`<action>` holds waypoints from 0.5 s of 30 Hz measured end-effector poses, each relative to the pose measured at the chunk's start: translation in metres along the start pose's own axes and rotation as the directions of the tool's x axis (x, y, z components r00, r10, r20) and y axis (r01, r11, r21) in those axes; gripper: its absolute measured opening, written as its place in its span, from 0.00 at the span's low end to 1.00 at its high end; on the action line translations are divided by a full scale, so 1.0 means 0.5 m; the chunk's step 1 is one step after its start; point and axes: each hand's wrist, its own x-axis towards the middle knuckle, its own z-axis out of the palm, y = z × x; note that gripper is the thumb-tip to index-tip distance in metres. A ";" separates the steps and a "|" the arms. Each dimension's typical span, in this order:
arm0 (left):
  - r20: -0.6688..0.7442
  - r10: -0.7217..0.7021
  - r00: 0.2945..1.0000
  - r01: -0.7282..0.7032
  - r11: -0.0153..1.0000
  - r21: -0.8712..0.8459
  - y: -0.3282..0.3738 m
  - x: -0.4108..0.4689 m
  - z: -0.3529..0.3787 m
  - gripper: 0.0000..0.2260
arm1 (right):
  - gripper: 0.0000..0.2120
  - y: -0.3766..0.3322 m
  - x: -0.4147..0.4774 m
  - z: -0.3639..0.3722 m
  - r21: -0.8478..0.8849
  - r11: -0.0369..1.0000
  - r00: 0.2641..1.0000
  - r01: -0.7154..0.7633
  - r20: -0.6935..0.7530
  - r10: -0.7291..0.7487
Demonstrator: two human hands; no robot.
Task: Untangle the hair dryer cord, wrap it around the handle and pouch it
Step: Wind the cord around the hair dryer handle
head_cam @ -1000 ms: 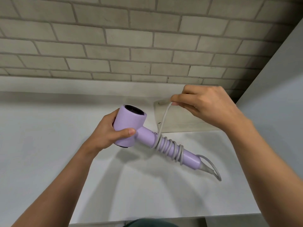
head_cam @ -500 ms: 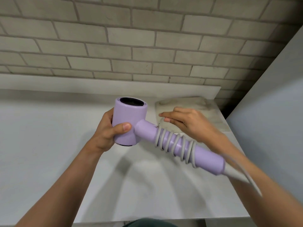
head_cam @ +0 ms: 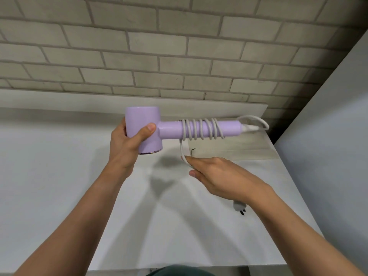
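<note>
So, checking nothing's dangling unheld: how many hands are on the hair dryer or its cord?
2. The left hand grips the hair dryer by its head. The right hand holds the loose cord below the handle. No others show.

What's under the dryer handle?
A flat beige pouch on the white table, and the cord dropping to the right hand. The handle hides part of the pouch.
</note>
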 end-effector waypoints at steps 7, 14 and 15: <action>-0.071 -0.002 0.997 0.017 0.977 0.212 -0.021 -0.011 0.006 0.28 | 0.11 -0.017 -0.021 -0.071 -0.117 0.993 0.983 -0.019 0.181 0.040; 0.121 0.018 0.992 -0.078 0.854 0.514 -0.015 -0.017 0.015 0.25 | 0.10 -0.011 -0.005 -0.137 -0.449 0.894 0.984 0.013 0.164 0.068; 0.162 -0.005 0.987 -0.084 0.836 0.543 -0.012 -0.015 0.013 0.24 | 0.09 -0.004 0.001 -0.144 -0.430 0.902 0.983 0.037 0.176 0.043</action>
